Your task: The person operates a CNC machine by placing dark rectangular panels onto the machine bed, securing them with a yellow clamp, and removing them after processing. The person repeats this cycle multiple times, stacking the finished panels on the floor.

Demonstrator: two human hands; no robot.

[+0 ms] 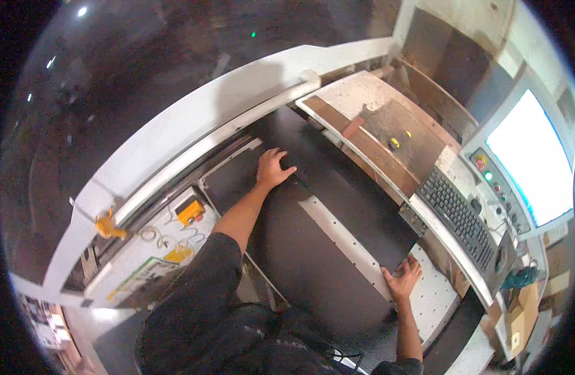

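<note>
The white, hole-dotted table (434, 303) carries a far dark board (362, 197) and a near dark board (300, 265), a white strip (347, 240) between.

Head-worn fisheye, facing down, wide view over dark panel (353, 187)

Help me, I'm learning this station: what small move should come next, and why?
A slight nudge of the black panel seems sensible: the left hand and right hand sit near opposite ends of its near edge, beside a pale strip dotted with holes.
</note>
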